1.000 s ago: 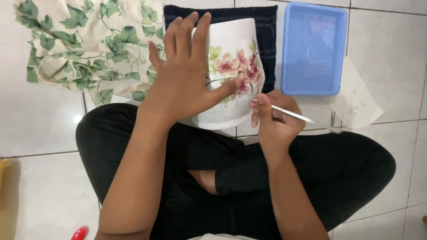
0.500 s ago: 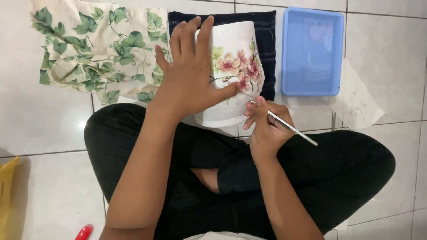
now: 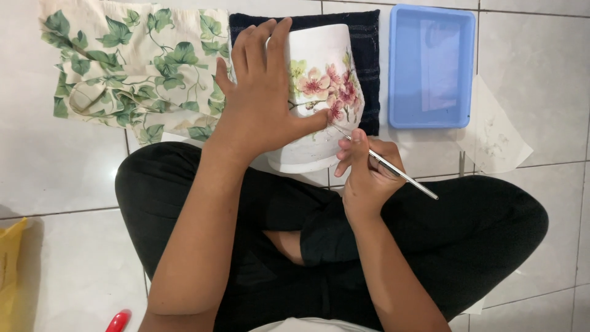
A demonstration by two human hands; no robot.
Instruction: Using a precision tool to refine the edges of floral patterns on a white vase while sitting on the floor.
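The left hand (image 3: 264, 104) lies spread flat on a white pot (image 3: 319, 92) with pink flower decoration, resting on a dark cloth (image 3: 365, 37). The right hand (image 3: 365, 178) pinches a thin brush (image 3: 393, 169), tip at the flowers. A blue rectangular tray (image 3: 430, 64) sits just right, an ivy-print cloth (image 3: 135, 67) left.

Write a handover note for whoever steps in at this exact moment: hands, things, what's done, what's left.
Left hand: flat on the white pot, steadying it on its side over the dark cloth.
Right hand: pinching a thin brush, tip at the lower edge of the flower picture.
Nearby: blue tray, leaf-print paper, tissue scrap.
Done: flowers are on the pot.
Left: probably smoothing the lower edge; the rest of the pot looks bare.
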